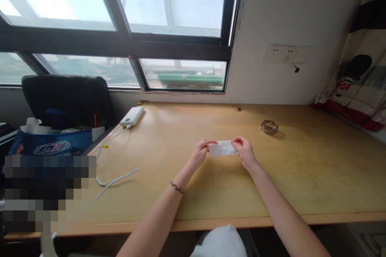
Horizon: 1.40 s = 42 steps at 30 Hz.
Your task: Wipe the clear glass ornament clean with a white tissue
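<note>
Between my two hands a small white rectangular piece, which looks like folded tissue paper (223, 148), is held stretched out above the wooden desk (169, 200). My left hand (200, 153) pinches its left end, with the index finger lying along the top edge. At the other end my right hand (245, 152) grips the upper right corner between thumb and fingers. The paper's surface looks slightly crumpled. A braided bracelet (177, 188) is on my left wrist.
A brown ring-shaped object (269, 127) lies to the right beyond my hands. At the desk's left edge sits a white power bank (132, 116) with a white cable (117, 178). A black chair (68, 100) holding a blue bag (57, 140) stands left. Wall sockets (288, 54) are behind.
</note>
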Each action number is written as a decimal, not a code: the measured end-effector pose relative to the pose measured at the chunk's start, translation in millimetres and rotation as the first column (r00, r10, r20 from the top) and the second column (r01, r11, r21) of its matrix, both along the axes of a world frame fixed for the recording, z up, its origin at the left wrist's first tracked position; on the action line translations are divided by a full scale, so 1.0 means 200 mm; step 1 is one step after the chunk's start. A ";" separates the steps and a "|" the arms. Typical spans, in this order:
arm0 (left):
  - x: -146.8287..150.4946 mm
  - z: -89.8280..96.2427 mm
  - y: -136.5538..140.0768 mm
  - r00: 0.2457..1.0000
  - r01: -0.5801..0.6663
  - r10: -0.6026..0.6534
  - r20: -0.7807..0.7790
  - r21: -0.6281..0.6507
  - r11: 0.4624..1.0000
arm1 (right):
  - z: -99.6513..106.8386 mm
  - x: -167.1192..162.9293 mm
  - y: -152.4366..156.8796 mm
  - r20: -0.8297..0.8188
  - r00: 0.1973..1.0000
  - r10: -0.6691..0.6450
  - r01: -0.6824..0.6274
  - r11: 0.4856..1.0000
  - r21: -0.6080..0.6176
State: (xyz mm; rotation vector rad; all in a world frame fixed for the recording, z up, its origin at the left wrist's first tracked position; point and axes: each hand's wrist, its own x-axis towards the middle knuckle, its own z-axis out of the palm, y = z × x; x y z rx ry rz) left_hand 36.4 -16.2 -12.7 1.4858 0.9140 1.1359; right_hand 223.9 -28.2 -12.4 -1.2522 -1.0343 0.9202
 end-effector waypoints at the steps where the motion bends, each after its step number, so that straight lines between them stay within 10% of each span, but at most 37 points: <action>1: 0.00 0.00 0.00 0.998 -0.004 0.008 0.067 -0.065 0.998 | 0.00 0.00 0.00 0.057 0.998 -0.033 0.029 0.998 0.053; 11: 0.03 -0.02 -0.02 0.997 0.031 -0.038 -0.067 -0.116 0.993 | 0.01 -0.10 -0.06 0.121 0.980 0.160 -0.170 0.982 0.079; 19: 0.02 -0.04 0.00 0.999 -0.006 0.000 -0.045 -0.126 0.992 | 0.00 0.06 0.00 0.133 0.984 -0.118 0.101 0.987 0.127; 25: 0.01 -0.07 0.02 0.996 -0.082 0.077 -0.048 -0.114 0.990 | -0.05 0.56 -0.03 0.211 0.925 -0.316 0.324 0.946 -0.004; 33: 0.03 -0.08 0.01 0.994 -0.094 0.086 -0.073 -0.111 0.989 | -0.18 1.21 -0.14 0.767 0.557 -0.318 0.522 0.852 -0.026; 38: 0.03 -0.06 -0.01 0.990 -0.097 0.087 -0.110 -0.095 0.991 | -0.17 1.07 -0.19 0.970 0.124 -0.209 0.548 0.829 0.109; 42: 0.03 -0.04 -0.02 0.984 -0.099 0.087 -0.154 -0.074 0.992 | -0.19 0.87 -0.17 0.992 0.116 -0.046 0.409 0.912 -0.006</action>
